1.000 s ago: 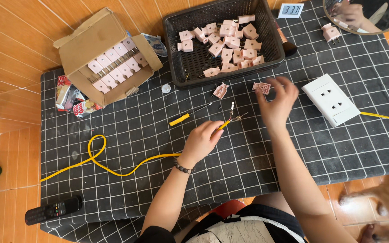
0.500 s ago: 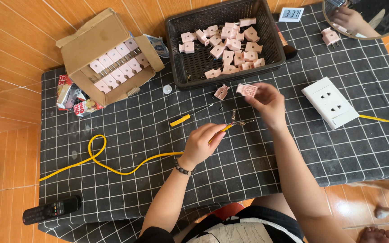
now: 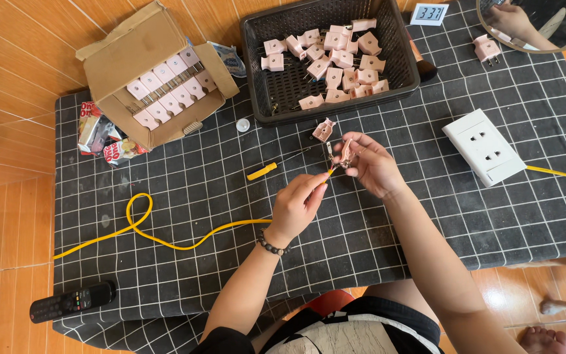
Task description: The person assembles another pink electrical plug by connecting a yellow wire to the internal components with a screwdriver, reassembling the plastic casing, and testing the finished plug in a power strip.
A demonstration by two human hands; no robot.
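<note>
Left hand (image 3: 299, 206): pinches yellow cable (image 3: 165, 236) end. Right hand (image 3: 371, 164): grips pink plug (image 3: 346, 151), touching the cable tip. Far: black basket (image 3: 257, 65) of plugs; cardboard box (image 3: 132, 52) far left; white socket (image 3: 486, 147) right; screwdriver (image 3: 263, 172) near the hands.

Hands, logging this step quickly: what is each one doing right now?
Left hand: closed, pinching the yellow cable end.
Right hand: closed, holding a pink plug.

Bright, even daylight, soft short shadows under the hands. Sharp mid-frame, slight wide-angle bend at edges. Mild glare on the wood floor (image 3: 14, 98), no motion blur.
</note>
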